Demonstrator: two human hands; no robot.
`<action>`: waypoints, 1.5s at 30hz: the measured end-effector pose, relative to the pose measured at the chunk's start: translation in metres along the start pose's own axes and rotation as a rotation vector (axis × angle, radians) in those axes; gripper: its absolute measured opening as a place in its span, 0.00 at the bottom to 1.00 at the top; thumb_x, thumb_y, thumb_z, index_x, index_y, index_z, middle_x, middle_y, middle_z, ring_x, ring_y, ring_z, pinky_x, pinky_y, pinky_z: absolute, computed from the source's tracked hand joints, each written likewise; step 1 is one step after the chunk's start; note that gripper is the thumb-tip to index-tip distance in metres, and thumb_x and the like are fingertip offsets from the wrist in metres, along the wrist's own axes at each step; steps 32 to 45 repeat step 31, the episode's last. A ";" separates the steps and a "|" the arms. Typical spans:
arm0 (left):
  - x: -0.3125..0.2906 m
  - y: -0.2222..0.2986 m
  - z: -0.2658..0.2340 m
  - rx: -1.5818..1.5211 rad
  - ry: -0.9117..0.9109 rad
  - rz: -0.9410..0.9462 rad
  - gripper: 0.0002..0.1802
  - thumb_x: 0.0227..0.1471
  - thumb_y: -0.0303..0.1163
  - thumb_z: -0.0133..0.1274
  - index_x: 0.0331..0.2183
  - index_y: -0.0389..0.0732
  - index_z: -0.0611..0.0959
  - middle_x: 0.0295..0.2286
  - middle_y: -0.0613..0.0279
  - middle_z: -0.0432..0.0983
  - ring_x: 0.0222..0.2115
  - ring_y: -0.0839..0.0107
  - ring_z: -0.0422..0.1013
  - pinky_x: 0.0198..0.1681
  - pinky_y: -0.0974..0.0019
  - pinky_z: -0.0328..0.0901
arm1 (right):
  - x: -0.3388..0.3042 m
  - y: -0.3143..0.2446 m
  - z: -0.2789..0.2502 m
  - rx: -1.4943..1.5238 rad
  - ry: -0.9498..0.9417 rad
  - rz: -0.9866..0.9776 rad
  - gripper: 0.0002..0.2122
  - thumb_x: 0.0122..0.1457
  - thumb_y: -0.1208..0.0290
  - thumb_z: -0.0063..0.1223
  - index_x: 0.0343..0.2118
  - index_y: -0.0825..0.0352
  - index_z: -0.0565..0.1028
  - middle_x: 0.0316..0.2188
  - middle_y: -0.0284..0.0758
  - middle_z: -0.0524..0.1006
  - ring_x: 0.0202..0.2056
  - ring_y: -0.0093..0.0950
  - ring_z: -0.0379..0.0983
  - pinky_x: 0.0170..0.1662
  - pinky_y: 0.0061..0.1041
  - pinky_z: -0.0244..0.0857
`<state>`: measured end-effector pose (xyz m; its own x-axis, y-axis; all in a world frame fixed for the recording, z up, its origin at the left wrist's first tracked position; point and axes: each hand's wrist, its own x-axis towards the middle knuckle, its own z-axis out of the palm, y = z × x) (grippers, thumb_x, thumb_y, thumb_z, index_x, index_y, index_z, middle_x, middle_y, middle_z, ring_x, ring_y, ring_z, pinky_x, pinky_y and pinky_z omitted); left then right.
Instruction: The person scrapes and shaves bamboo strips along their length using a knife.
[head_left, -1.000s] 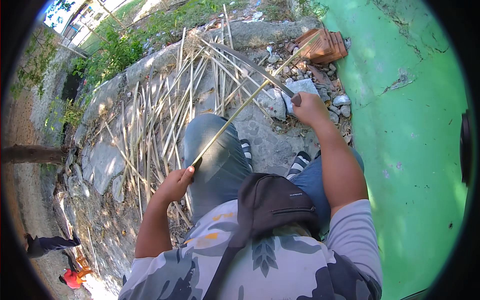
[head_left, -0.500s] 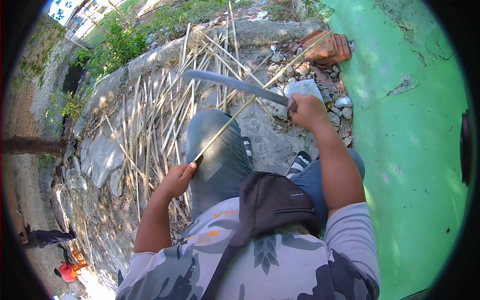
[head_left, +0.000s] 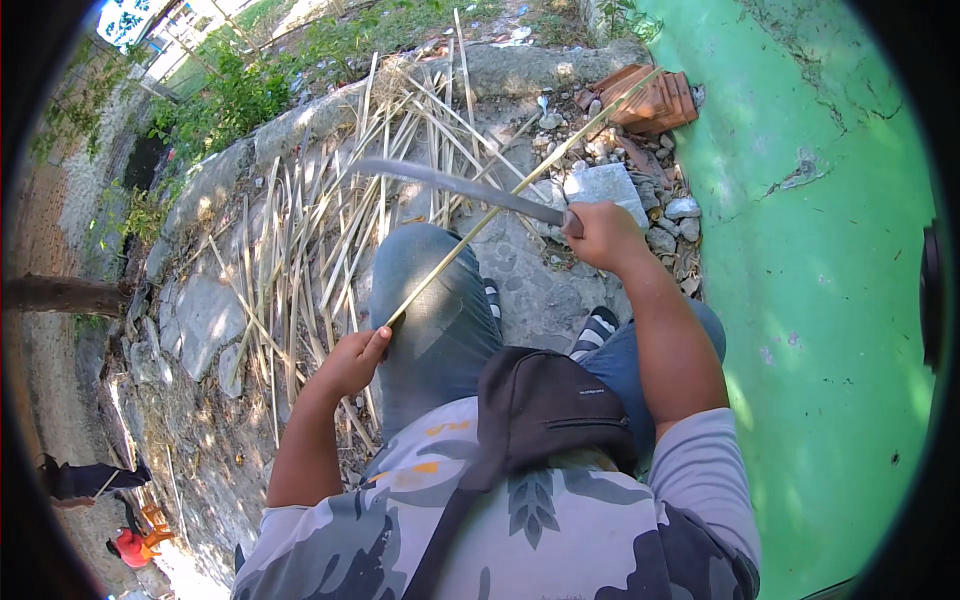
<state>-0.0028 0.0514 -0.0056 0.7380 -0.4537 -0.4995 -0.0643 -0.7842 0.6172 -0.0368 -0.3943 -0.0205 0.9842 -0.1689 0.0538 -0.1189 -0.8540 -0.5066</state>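
Observation:
My left hand is closed round the lower end of a long pale bamboo strip, beside my left knee. The strip slants up and away to the right, across my thigh. In my right hand is the handle of a machete, its long grey blade pointing left. The blade lies across the strip around its middle; whether its edge bites into the strip I cannot tell. Many similar strips are spread on the ground beyond my left knee.
A green wall runs along my right. Near it are stacked orange roof tiles, a pale block and loose stones. A low concrete kerb bounds the ground ahead. People are at the far lower left, by an orange chair.
My right hand and the machete have shifted slightly down and to the left, toward me along the strip. My left hand has stayed nearly in place.

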 end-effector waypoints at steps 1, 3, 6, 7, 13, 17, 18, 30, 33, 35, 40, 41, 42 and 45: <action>-0.001 0.001 -0.001 -0.004 -0.009 -0.005 0.38 0.67 0.59 0.36 0.28 0.31 0.78 0.23 0.56 0.74 0.28 0.64 0.70 0.36 0.60 0.66 | -0.001 -0.007 -0.004 -0.077 -0.049 -0.047 0.11 0.52 0.62 0.61 0.33 0.63 0.79 0.30 0.45 0.81 0.36 0.49 0.78 0.39 0.44 0.71; -0.001 -0.001 -0.001 -0.011 -0.010 -0.014 0.38 0.67 0.60 0.37 0.28 0.31 0.78 0.23 0.55 0.74 0.28 0.63 0.70 0.36 0.60 0.66 | 0.004 -0.008 -0.005 -0.151 -0.099 -0.103 0.10 0.52 0.62 0.61 0.33 0.62 0.79 0.30 0.44 0.81 0.36 0.48 0.78 0.39 0.43 0.71; -0.002 0.000 0.000 0.007 -0.001 -0.001 0.37 0.67 0.59 0.38 0.29 0.31 0.79 0.24 0.55 0.75 0.28 0.63 0.70 0.36 0.60 0.66 | 0.012 0.038 0.004 0.086 0.113 0.170 0.12 0.51 0.63 0.62 0.34 0.64 0.81 0.31 0.46 0.82 0.37 0.48 0.78 0.40 0.41 0.71; -0.003 0.006 -0.001 0.007 0.001 0.005 0.38 0.67 0.59 0.36 0.29 0.31 0.78 0.24 0.56 0.74 0.28 0.64 0.69 0.35 0.60 0.66 | 0.014 0.054 0.006 0.085 0.117 0.164 0.12 0.51 0.63 0.62 0.34 0.64 0.81 0.31 0.46 0.82 0.37 0.48 0.78 0.40 0.41 0.71; -0.004 0.008 -0.004 0.028 -0.020 0.017 0.39 0.67 0.61 0.35 0.29 0.31 0.78 0.24 0.56 0.74 0.28 0.64 0.70 0.35 0.60 0.66 | 0.009 0.047 -0.002 0.134 0.193 0.310 0.14 0.52 0.62 0.62 0.37 0.66 0.81 0.34 0.49 0.82 0.39 0.48 0.79 0.43 0.40 0.72; -0.002 0.007 -0.003 0.002 -0.035 -0.023 0.39 0.67 0.61 0.36 0.31 0.32 0.81 0.26 0.54 0.77 0.30 0.61 0.72 0.38 0.59 0.67 | 0.000 0.018 -0.009 0.072 0.132 0.152 0.11 0.53 0.63 0.61 0.37 0.63 0.81 0.33 0.48 0.81 0.39 0.49 0.78 0.42 0.41 0.72; -0.002 0.005 -0.002 0.002 -0.033 -0.026 0.39 0.67 0.61 0.36 0.31 0.32 0.81 0.26 0.54 0.77 0.30 0.61 0.72 0.38 0.59 0.67 | -0.001 0.010 -0.009 0.019 0.062 0.119 0.10 0.54 0.62 0.60 0.36 0.61 0.81 0.33 0.46 0.81 0.38 0.50 0.78 0.42 0.42 0.72; 0.002 0.006 -0.004 0.023 -0.012 0.007 0.38 0.66 0.61 0.37 0.30 0.32 0.81 0.26 0.54 0.78 0.29 0.63 0.72 0.38 0.59 0.67 | 0.019 0.030 0.003 0.037 -0.102 0.294 0.15 0.57 0.58 0.56 0.41 0.63 0.80 0.39 0.50 0.80 0.43 0.50 0.76 0.47 0.41 0.70; 0.000 0.000 -0.005 0.030 -0.037 -0.032 0.38 0.66 0.61 0.38 0.32 0.33 0.83 0.28 0.54 0.80 0.31 0.63 0.74 0.40 0.59 0.68 | 0.013 0.024 0.007 0.083 -0.096 0.278 0.15 0.57 0.58 0.56 0.42 0.62 0.81 0.40 0.49 0.81 0.44 0.48 0.77 0.48 0.42 0.70; 0.000 0.000 -0.005 0.030 -0.037 -0.032 0.38 0.66 0.61 0.38 0.32 0.33 0.83 0.28 0.54 0.80 0.31 0.63 0.74 0.40 0.59 0.68 | 0.013 0.024 0.007 0.083 -0.096 0.278 0.15 0.57 0.58 0.56 0.42 0.62 0.81 0.40 0.49 0.81 0.44 0.48 0.77 0.48 0.42 0.70; 0.000 0.000 -0.005 0.030 -0.037 -0.032 0.38 0.66 0.61 0.38 0.32 0.33 0.83 0.28 0.54 0.80 0.31 0.63 0.74 0.40 0.59 0.68 | 0.013 0.024 0.007 0.083 -0.096 0.278 0.15 0.57 0.58 0.56 0.42 0.62 0.81 0.40 0.49 0.81 0.44 0.48 0.77 0.48 0.42 0.70; 0.000 0.000 -0.005 0.030 -0.037 -0.032 0.38 0.66 0.61 0.38 0.32 0.33 0.83 0.28 0.54 0.80 0.31 0.63 0.74 0.40 0.59 0.68 | 0.013 0.024 0.007 0.083 -0.096 0.278 0.15 0.57 0.58 0.56 0.42 0.62 0.81 0.40 0.49 0.81 0.44 0.48 0.77 0.48 0.42 0.70; 0.000 0.000 -0.005 0.030 -0.037 -0.032 0.38 0.66 0.61 0.38 0.32 0.33 0.83 0.28 0.54 0.80 0.31 0.63 0.74 0.40 0.59 0.68 | 0.013 0.024 0.007 0.083 -0.096 0.278 0.15 0.57 0.58 0.56 0.42 0.62 0.81 0.40 0.49 0.81 0.44 0.48 0.77 0.48 0.42 0.70; 0.000 0.000 -0.005 0.030 -0.037 -0.032 0.38 0.66 0.61 0.38 0.32 0.33 0.83 0.28 0.54 0.80 0.31 0.63 0.74 0.40 0.59 0.68 | 0.013 0.024 0.007 0.083 -0.096 0.278 0.15 0.57 0.58 0.56 0.42 0.62 0.81 0.40 0.49 0.81 0.44 0.48 0.77 0.48 0.42 0.70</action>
